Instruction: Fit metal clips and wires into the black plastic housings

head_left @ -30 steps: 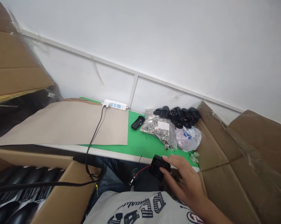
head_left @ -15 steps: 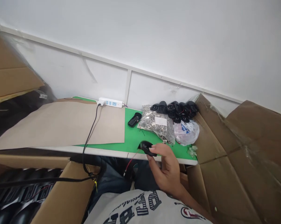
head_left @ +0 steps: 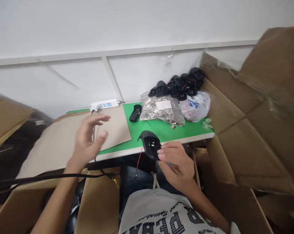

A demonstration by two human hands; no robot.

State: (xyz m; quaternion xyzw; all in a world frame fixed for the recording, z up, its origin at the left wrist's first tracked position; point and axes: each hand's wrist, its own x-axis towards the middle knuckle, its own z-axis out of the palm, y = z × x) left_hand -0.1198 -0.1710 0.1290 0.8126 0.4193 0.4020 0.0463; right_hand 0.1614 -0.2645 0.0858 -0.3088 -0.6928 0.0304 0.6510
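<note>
Right hand [head_left: 177, 164]: pinching the black case [head_left: 150, 145] by its edge, lower center.
Left hand [head_left: 88, 138]: open, spread, empty, left of the case.
Case's long axis: upper left to lower right.

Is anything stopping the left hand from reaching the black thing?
Nothing visible does. The left hand is open above the brown paper, and the black plastic piece sits in the right hand, with only air between.

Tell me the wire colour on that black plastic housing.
Red wire, clearest in the head view.
</note>
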